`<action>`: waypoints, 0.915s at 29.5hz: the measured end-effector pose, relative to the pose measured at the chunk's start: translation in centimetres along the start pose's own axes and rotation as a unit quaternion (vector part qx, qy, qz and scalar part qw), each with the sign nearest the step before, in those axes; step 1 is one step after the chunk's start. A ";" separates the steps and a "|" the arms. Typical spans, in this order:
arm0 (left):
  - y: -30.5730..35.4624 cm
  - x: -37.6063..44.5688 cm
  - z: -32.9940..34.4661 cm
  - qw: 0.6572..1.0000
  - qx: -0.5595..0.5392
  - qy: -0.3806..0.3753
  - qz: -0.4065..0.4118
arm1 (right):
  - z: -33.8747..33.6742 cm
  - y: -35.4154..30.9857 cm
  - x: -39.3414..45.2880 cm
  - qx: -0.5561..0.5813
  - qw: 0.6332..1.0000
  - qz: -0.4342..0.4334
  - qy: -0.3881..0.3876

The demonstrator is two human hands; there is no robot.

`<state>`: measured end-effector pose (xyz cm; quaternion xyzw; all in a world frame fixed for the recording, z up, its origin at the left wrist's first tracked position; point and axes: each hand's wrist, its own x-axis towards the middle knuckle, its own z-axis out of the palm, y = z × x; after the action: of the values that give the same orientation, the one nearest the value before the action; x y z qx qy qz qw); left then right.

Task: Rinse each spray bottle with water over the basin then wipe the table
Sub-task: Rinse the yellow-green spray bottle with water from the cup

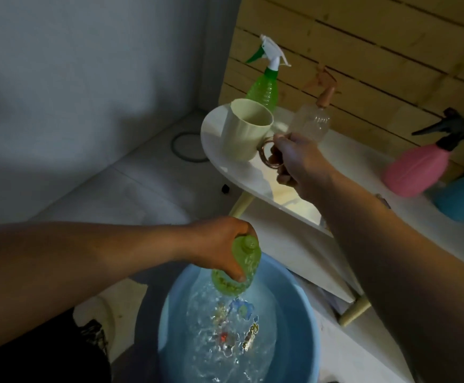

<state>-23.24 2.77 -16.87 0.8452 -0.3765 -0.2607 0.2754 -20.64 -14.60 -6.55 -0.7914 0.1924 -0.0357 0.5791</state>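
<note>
Dim tiled corner: the white counter [253, 172] carries a cream mug [243, 128], its handle pinched by the right hand [294, 158]. The left hand [219, 247] grips a capless green bottle [239, 268] above the blue basin [302, 322], fingers partly hiding it.

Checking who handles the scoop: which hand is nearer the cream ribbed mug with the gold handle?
Right. The right hand grips the cream ribbed mug by its handle; the left hand is lower, over the blue basin.
</note>
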 end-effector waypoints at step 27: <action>-0.5 -0.5 -1.3 0.999 -0.011 0.029 0.017 | 0.7 0.3 2.3 -0.155 0.983 -0.064 0.069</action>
<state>-22.41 3.86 -16.15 0.8427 -0.3801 -0.2355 0.2998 -18.42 -14.82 -7.49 -0.8780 0.1838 -0.0966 0.4314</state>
